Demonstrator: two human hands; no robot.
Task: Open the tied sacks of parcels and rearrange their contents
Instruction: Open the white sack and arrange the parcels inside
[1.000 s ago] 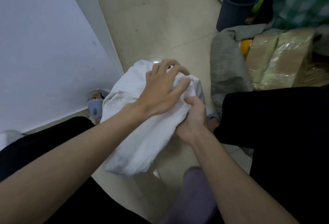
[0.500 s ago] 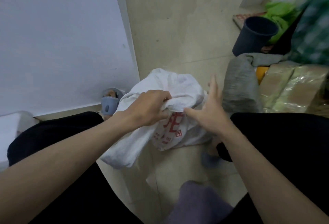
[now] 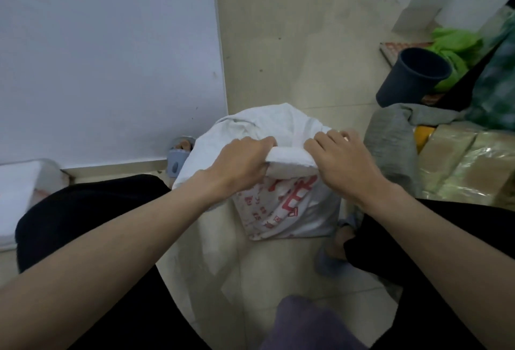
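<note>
left: white wall (image 3: 106, 51) blocks | ahead: bare floor (image 3: 292, 43) open | right: grey sack (image 3: 390, 149), wrapped parcels (image 3: 457, 166), dark bin (image 3: 412, 76) crowd

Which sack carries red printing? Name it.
The white sack between the knees, gripped by both hands, left hand and right hand; the grey sack alongside is plain.

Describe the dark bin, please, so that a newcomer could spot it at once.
Start from the tiled floor and look to the far right, past the white sack held by both hands. The bin stands there, tilted, its open mouth towards the camera. It is the only dark, round, rigid thing beside the green bag and the grey sack.
</note>
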